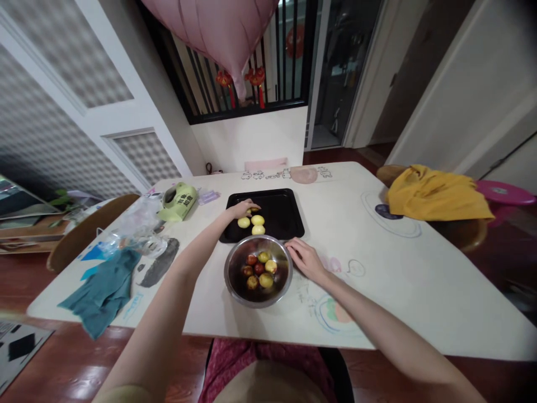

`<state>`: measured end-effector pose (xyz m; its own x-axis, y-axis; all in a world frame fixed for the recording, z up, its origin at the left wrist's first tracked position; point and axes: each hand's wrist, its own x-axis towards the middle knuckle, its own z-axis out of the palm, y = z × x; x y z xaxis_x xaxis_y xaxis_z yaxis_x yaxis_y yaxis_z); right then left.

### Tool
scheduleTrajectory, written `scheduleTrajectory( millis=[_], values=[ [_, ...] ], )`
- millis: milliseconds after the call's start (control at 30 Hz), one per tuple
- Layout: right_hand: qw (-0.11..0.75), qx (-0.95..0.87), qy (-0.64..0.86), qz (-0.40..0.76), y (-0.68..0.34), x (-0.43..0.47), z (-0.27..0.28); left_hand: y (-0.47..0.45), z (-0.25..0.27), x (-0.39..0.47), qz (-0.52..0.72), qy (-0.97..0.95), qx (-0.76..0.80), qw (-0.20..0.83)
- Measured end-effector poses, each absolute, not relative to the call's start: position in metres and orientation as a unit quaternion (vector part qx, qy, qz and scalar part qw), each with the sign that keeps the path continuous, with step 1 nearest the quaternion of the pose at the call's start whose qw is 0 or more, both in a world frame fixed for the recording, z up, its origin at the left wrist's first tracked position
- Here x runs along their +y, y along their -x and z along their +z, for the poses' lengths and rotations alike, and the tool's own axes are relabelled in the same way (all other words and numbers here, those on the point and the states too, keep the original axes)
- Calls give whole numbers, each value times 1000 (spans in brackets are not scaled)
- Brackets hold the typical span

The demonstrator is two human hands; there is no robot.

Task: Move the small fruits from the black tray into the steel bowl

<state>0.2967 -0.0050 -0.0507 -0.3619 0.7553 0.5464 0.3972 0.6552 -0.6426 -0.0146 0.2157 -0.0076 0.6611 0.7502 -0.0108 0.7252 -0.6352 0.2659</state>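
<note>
A black baking tray (285,210) lies on the table with yellow-green fruits that look like fresh jujubes (258,230) in its left half. My left hand (242,209) reaches over the tray's left side, its fingers closed on a browner jujube (253,210), partly hidden by them. Nearer to me stands a steel bowl (235,291) with several jujubes (265,280) at its bottom, some red-brown, some yellow-green. My right hand (305,258) rests on the table beside the bowl's right rim. Its fingers are stretched toward the rim, apparently touching it, and hold nothing I can see.
On the left lie a teal cloth (107,291), clear plastic packaging (138,238) and a green tissue pack (179,202). A yellow garment (436,193) hangs over a chair at the right. Drawings mark the white tabletop (377,291). A pink balloon (218,28) hangs ahead.
</note>
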Motion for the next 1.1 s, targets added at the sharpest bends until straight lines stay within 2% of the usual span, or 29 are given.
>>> scheduleTrajectory(
  millis=[533, 733, 933, 1100],
  values=[
    [434, -798, 365, 203, -297, -4, -52, 15, 5, 189, 182, -866, 453, 110],
    [467, -777, 370, 202, -296, -2, -46, 9, 15, 121, 343, -864, 362, 70],
    [527, -743, 359, 202, -274, -3, -18, -10, 11, 41, 396, -870, 293, 38],
    [518, -757, 324, 231, -242, -12, 7, -18, 9, 5, 419, -870, 258, 25]
  ],
)
